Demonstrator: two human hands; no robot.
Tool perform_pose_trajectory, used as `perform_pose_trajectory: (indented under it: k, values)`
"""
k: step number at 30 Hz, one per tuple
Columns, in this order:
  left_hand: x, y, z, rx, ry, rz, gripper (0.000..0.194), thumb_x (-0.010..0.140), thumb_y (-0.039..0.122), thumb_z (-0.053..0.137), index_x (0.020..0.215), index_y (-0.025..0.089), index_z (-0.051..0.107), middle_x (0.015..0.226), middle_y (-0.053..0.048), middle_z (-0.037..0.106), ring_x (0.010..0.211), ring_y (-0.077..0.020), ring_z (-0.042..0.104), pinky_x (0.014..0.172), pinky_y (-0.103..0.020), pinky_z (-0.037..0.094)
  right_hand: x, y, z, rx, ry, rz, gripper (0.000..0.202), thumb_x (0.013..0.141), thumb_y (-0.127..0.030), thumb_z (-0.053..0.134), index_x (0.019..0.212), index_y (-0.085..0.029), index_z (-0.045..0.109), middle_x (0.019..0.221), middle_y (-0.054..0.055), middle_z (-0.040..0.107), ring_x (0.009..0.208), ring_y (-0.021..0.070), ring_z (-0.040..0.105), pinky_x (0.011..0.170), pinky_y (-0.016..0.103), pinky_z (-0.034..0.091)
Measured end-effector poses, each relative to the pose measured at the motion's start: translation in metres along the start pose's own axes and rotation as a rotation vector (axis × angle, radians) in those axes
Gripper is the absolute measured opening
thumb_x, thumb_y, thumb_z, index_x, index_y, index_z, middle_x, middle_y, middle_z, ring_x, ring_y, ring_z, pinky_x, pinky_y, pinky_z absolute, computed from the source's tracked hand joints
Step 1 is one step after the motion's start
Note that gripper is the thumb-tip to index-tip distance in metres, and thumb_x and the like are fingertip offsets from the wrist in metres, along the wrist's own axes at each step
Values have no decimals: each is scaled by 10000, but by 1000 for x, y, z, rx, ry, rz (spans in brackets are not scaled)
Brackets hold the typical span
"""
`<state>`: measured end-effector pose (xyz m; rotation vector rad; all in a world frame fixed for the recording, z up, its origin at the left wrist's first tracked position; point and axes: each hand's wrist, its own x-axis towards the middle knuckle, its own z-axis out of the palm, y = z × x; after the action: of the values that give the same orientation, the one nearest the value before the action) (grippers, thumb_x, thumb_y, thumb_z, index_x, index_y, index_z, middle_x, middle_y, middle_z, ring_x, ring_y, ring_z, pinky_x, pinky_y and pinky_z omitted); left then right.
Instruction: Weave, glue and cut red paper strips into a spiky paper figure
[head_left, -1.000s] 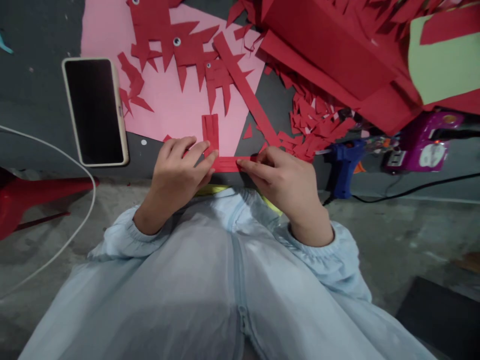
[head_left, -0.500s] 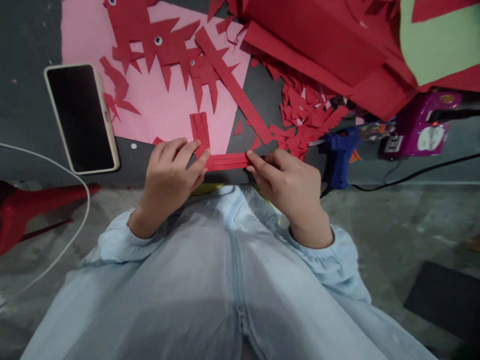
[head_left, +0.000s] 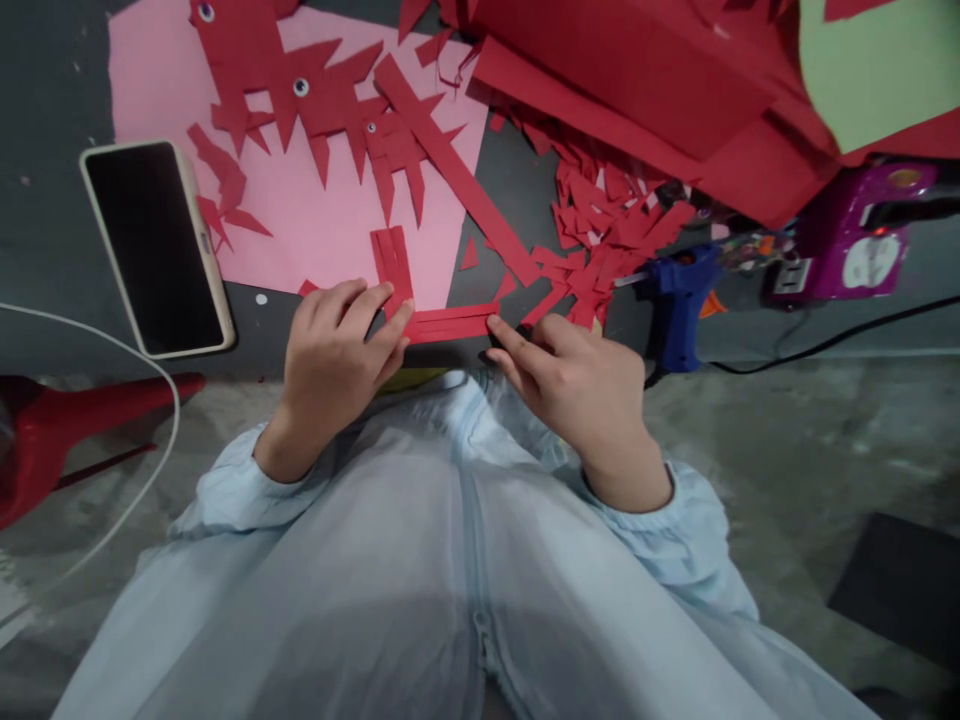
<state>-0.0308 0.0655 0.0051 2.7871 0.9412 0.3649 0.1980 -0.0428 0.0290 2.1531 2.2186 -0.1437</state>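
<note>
The sleeves of a light-blue zipped jacket (head_left: 465, 560) end at two bare hands over the near edge of the dark desk (head_left: 45, 240). The left hand (head_left: 330, 345) rests its fingertips at the corner of an L-shaped red paper strip (head_left: 454, 322); whether its grip pinches the paper or only presses it, I cannot tell. The right hand (head_left: 585, 385) has an open grip, the index fingertip touching the strip's right end and the thumb apart from it below. The strip lies by the desk's near edge, one arm running sideways between the hands, the other pointing away onto a pink paper sheet (head_left: 300, 250).

To the left lies a smartphone (head_left: 157, 245) in a pale case, its screen dark. To the right are a blue glue gun (head_left: 679, 310) and, beyond it, a purple power socket box (head_left: 855, 250). Red paper scraps (head_left: 600, 215) are heaped near the gun's nozzle. A longer red strip (head_left: 465, 185) slants across the pink sheet's edge. Farther back are spiky red cutouts (head_left: 247, 60) with googly eyes, large red paper sheets (head_left: 652, 80) and a light-green paper piece (head_left: 881, 75).
</note>
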Motion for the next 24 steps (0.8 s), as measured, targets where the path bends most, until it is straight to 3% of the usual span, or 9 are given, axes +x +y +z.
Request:
perform_pose_trajectory:
  k: [4,11,17,20,24]
  values:
    - [0,0,1,23,1,-5,315,955,287,564,1255,273,658,1277,-95,701,1182,-299,618,935,-495,500,-2,5,-1,19,9,13,433,1035,-435,421,1284,-247,720,751,53,618,640,158,486,562,305,210]
    - [-1,-3,2,-47,7,-30,319,956,347,577,1255,283,668,1261,-95,705,1185,-315,605,940,-518,488,7,-5,-3,106,148,-87,359,1038,-314,442,1178,-213,756,757,58,634,727,182,508,614,307,293]
    - [-2,-4,3,-51,19,-45,328,962,393,579,1261,303,679,1255,-95,696,1202,-309,589,967,-523,481,29,-29,-2,176,31,-189,400,1048,-253,372,1331,-243,655,989,93,671,859,217,486,692,340,323]
    - [-2,-4,3,-57,31,-53,330,965,425,578,1244,294,694,1226,-105,704,1201,-310,591,965,-521,478,34,-33,2,175,-16,-186,411,1047,-260,367,1365,-258,628,1018,100,659,888,229,475,723,353,335]
    - [-1,-7,4,-86,39,-56,320,967,418,585,1231,280,699,1215,-96,709,1190,-299,603,964,-506,473,32,-31,7,126,17,-201,384,1048,-265,383,1311,-244,663,1004,105,661,888,231,466,731,359,336]
